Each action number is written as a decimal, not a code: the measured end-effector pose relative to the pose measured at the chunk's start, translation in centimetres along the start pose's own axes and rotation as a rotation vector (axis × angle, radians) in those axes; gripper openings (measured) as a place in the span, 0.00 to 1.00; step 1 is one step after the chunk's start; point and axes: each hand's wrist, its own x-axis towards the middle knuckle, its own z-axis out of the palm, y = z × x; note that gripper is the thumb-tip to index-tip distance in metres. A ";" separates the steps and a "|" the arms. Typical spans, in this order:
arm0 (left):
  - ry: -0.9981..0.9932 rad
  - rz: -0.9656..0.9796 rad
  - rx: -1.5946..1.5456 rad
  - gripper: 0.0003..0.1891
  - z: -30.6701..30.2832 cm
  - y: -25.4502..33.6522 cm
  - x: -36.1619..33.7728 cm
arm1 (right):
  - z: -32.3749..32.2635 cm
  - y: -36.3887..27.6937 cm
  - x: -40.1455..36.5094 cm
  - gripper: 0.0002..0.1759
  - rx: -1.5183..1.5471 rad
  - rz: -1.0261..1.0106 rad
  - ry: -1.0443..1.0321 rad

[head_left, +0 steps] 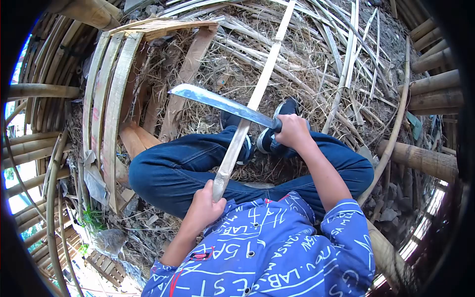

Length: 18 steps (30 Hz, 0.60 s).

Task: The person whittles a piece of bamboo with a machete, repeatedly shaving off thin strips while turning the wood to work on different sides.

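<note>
My left hand (207,204) is closed around the near end of a long, pale bamboo strip (263,81), which runs up and away from me between my legs. My right hand (292,131) grips the dark handle of a large knife (222,103). Its wide blade points left and lies across the strip, roughly level with my shoes. Whether the edge is pressed into the strip or just rests on it, I cannot tell.
A wooden crate (118,84) stands on the left, near my knee. Cut strips and shavings (307,54) litter the ground ahead. Bamboo poles (420,161) line the right side, and more bamboo slats (44,91) form a wall at left.
</note>
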 end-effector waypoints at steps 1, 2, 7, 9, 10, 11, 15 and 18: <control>0.001 0.002 -0.007 0.15 0.0 0.2 0.0 | -0.1 -0.2 0.2 0.13 -0.003 -0.017 0.015; 0.007 0.002 -0.012 0.15 -0.1 0.2 0.0 | -0.3 -0.3 0.4 0.13 0.017 0.024 -0.012; 0.009 -0.003 0.034 0.15 -0.2 0.1 -0.1 | 0.2 0.1 1.5 0.14 0.010 0.039 -0.010; 0.011 -0.012 0.026 0.15 -0.2 -0.1 -0.2 | -0.2 0.0 1.7 0.15 -0.016 0.057 -0.036; 0.008 0.011 0.032 0.16 0.0 -0.7 -0.5 | -0.2 0.3 1.9 0.16 -0.025 0.082 0.013; 0.008 0.033 0.039 0.16 0.1 -0.9 -0.6 | -0.8 1.1 3.1 0.17 0.016 0.172 -0.017; -0.025 -0.045 -0.016 0.16 -0.5 0.0 -1.4 | -1.0 8.8 8.6 0.16 0.142 0.397 0.168; 0.014 0.039 0.043 0.17 0.0 -0.5 -0.8 | -4.2 8.6 8.5 0.17 0.076 0.381 0.151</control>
